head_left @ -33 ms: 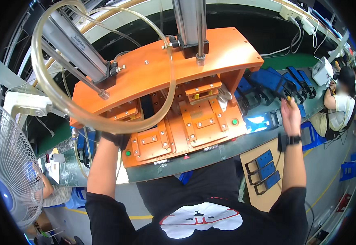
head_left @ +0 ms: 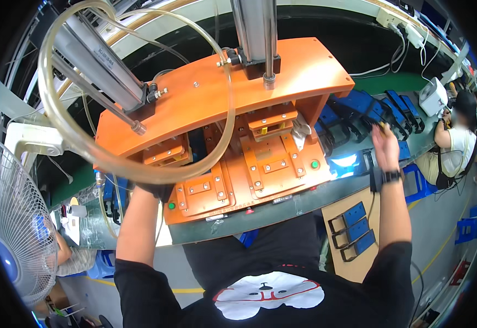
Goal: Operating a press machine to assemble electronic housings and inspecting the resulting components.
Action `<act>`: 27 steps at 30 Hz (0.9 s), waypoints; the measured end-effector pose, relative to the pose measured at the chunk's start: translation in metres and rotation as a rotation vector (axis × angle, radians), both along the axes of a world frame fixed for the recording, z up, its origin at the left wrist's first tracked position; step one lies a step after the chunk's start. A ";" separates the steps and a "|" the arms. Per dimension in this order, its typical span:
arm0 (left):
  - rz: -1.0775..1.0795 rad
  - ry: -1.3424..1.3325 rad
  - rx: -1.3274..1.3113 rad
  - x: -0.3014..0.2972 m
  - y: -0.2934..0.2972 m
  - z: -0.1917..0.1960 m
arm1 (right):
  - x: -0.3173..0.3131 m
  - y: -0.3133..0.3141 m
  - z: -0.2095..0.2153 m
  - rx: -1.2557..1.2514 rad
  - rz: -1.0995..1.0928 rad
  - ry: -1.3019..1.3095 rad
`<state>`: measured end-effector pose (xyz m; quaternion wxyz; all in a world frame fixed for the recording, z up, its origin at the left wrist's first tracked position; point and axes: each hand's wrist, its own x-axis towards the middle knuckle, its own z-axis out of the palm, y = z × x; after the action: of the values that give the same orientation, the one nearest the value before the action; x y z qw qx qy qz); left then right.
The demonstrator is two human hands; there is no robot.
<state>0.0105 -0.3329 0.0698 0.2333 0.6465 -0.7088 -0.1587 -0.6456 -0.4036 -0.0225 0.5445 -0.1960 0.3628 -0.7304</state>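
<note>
An orange press fixture (head_left: 211, 93) with two metal air cylinders (head_left: 255, 33) stands on the bench in front of me. My left hand (head_left: 155, 190) is at its left front side, under a loop of clear hose (head_left: 156, 174); a dark covering and the hose hide its fingers. Off the fixture's right side, my right hand (head_left: 385, 148) is closed with its fingertips together on something small, dark and yellowish that I cannot make out. Just beyond those fingertips lie several blue-and-black bracket-like parts (head_left: 364, 106). A black band (head_left: 391, 176) circles my right wrist.
Three more blue-and-black parts (head_left: 356, 232) rest on a cardboard sheet (head_left: 331, 251) at my right. Green buttons (head_left: 314, 164) sit on the fixture's front corners. A fan (head_left: 17, 229) stands far left; another person (head_left: 460, 134) sits at the right.
My right hand has shifted slightly left and away from me, its fingertips nearer the dark parts. My left hand is almost where it was.
</note>
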 end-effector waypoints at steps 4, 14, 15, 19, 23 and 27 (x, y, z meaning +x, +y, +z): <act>-0.039 0.195 0.048 0.000 0.001 -0.004 | 0.002 -0.141 -0.039 0.217 0.089 -0.008; 0.087 -0.020 0.305 0.013 0.042 0.015 | 0.134 -0.222 -0.019 0.265 0.438 0.619; -0.102 -0.085 -0.231 -0.011 0.064 0.032 | 0.136 -0.217 -0.008 0.277 0.445 0.682; -0.117 0.281 0.135 0.012 0.173 0.057 | 0.077 -0.179 0.030 0.342 0.419 0.940; 0.474 0.463 0.403 0.162 0.299 -0.052 | 0.043 -0.125 0.027 0.360 0.459 1.194; 0.646 -0.068 -0.250 0.225 0.275 -0.104 | 0.125 -0.065 0.071 0.309 0.529 1.159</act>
<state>0.2354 -0.0581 -0.0339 0.3253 0.8086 -0.4891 0.0330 -0.5202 -0.4684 0.0487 0.4440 -0.5600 0.6378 -0.2871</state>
